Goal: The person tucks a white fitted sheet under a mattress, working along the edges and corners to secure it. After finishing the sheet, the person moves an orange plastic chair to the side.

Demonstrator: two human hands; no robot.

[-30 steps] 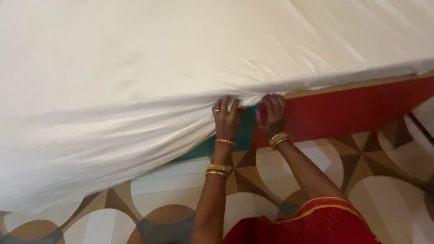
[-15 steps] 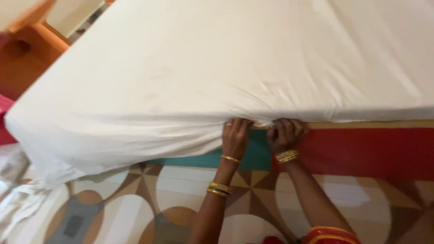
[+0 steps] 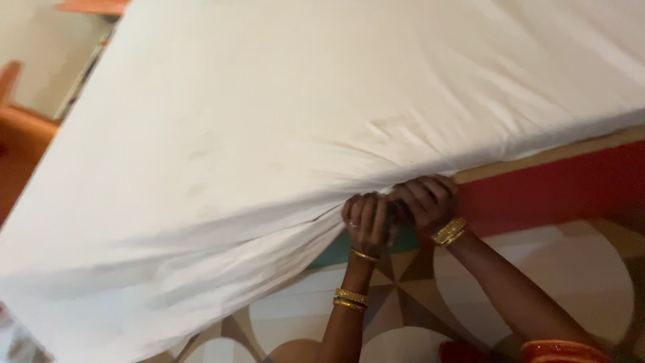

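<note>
A white bed sheet [image 3: 269, 134] covers a mattress that fills most of the view. My left hand [image 3: 366, 218] and my right hand [image 3: 424, 200] sit side by side at the mattress's lower edge, fingers curled into the sheet's hem where it bunches. The fingertips are hidden under the fabric. Both wrists carry gold bangles. Left of my hands the loose sheet hangs down in folds over the bed's side.
A red and teal bed base [image 3: 551, 191] runs below the mattress to the right. The floor [image 3: 403, 323] has brown, cream and grey geometric tiles. An orange wooden piece [image 3: 23, 138] stands at the far left. A red garment [image 3: 557, 351] shows at the bottom right.
The view has swung and tilted. My two hands have drawn closer together along the mattress edge, with more sheet bunched under them.
</note>
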